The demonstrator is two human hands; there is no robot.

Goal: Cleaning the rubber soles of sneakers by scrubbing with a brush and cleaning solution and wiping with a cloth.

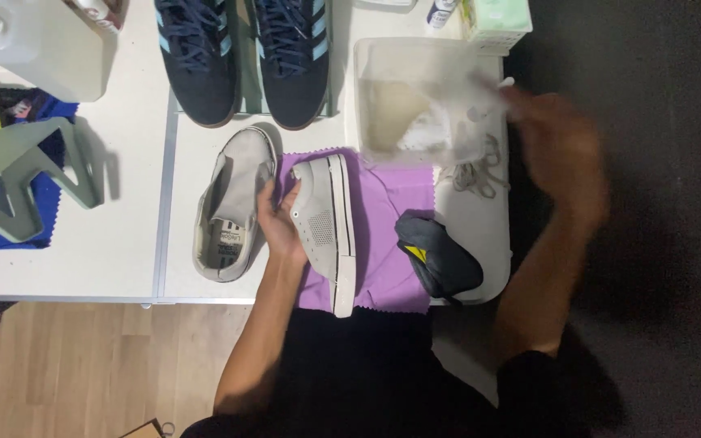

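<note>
White tabletop (pixel 123 243) spreads under me, above pale wood flooring. On it sits a clear plastic tub of cloudy water (pixel 415 97), near a purple cloth (pixel 391 235). My left hand (pixel 279 221) curls shut around a grey suede sneaker (pixel 326 227) tipped on its side on that cloth. My right hand (pixel 561 154) is blurred beside the tub; I cannot tell its grip.
</note>
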